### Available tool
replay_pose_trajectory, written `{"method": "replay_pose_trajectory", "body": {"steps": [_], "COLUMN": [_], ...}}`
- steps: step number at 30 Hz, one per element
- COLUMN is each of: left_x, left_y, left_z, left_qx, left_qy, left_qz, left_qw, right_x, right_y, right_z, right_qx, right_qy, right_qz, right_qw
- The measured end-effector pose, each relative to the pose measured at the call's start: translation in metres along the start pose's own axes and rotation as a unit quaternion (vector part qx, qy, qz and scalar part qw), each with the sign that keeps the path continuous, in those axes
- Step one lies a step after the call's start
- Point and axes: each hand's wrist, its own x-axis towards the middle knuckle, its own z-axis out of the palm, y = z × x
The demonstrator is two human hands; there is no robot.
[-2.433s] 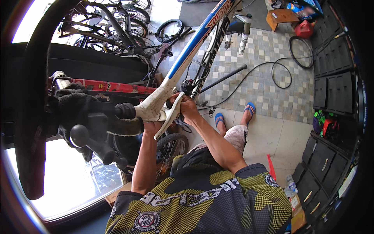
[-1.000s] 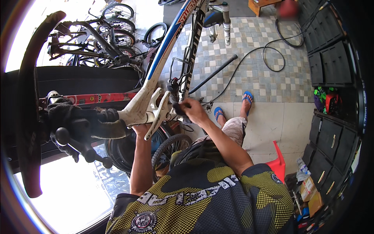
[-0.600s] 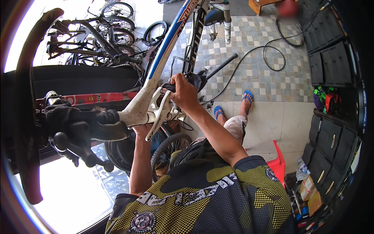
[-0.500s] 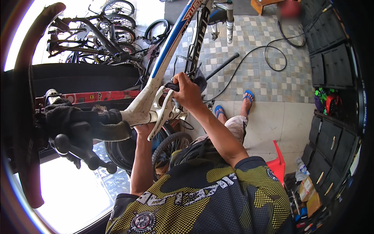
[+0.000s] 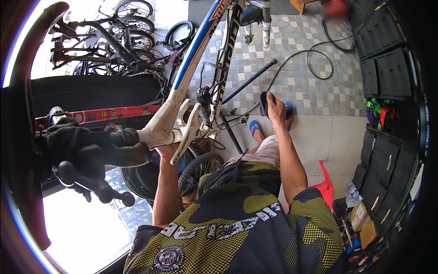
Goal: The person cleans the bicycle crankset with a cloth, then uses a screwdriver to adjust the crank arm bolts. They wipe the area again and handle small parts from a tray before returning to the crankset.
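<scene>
A bicycle frame [image 5: 194, 59] in white, blue and black hangs in front of me, its lower end beside a dark padded clamp [image 5: 80, 144]. My left hand [image 5: 167, 150] is up against the underside of the frame's white lower part, which hides its fingers. Off to the right of the frame, my right hand [image 5: 275, 111] is closed on a dark rag [image 5: 264, 103]. A black rear shock [image 5: 205, 102] sits between the frame tubes, above a white linkage arm [image 5: 186, 134]. Nothing touches the shock from my right hand now.
Several bicycles and wheels [image 5: 137, 27] stand at the far left. A black hose [image 5: 308, 57] loops over the tiled floor [image 5: 301, 36]. Black drawers [image 5: 388, 68] line the right side. A red plastic chair [image 5: 325, 185] stands close by my right side; a bicycle wheel [image 5: 200, 171] is below the frame.
My right hand has drawn back from the shock area to the right, carrying the dark rag away from the frame. My left hand stays beneath the frame.
</scene>
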Motion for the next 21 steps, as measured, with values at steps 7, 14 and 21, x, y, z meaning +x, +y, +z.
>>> {"method": "replay_pose_trajectory", "body": {"steps": [7,14,21], "left_x": [0.005,0.008,0.007], "left_y": [0.002,0.006,0.003], "left_z": [0.003,0.015,0.026], "left_qx": [-0.033,-0.03,-0.004], "left_qy": [0.009,0.007,0.005], "left_qz": [-0.012,-0.017,-0.001], "left_qw": [0.999,0.999,1.0], "right_x": [-0.071,-0.128,-0.111], "right_y": [-0.045,-0.128,-0.139], "right_z": [0.027,0.108,0.158], "right_qx": [0.735,0.532,0.107], "right_qy": [-0.192,-0.247,0.117], "right_qz": [0.134,-0.004,-0.25], "right_qw": [0.637,0.81,0.955]}}
